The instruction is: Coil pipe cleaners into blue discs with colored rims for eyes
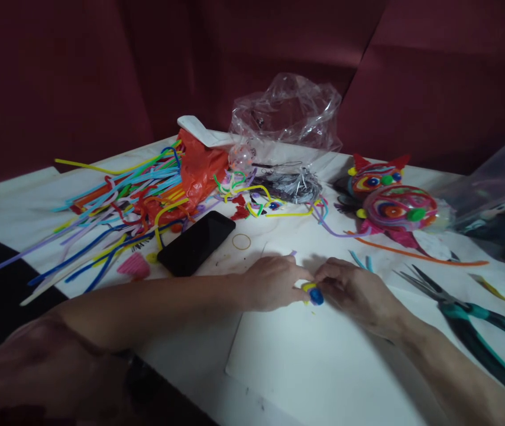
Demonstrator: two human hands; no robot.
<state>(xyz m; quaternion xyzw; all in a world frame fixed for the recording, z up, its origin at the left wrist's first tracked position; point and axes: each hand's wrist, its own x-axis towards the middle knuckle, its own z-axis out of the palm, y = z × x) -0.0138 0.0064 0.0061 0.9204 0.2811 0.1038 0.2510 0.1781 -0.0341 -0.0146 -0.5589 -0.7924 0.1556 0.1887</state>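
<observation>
Over the white sheet, my left hand (274,284) pinches a small rounded blue and yellow piece (316,296), which looks like coiled pipe cleaner. My right hand (359,293) meets it from the other side, thumb and fingers closed at its edge; its fingertips are partly hidden. The white sheet (306,367) lies under both hands. Two short light-blue pipe cleaner pieces (369,264) rest just beyond my right hand. Right of my right wrist lie needle-nose pliers (452,307) with green and black handles, their jaws apart.
A black phone (197,244) and a rubber band (241,241) lie beyond my left arm. Loose pipe cleaners (115,201) spill from a red plastic bag (201,165). Clear plastic bags (288,112) stand at the back. Two colourful round figures (401,213) with eyes sit at right.
</observation>
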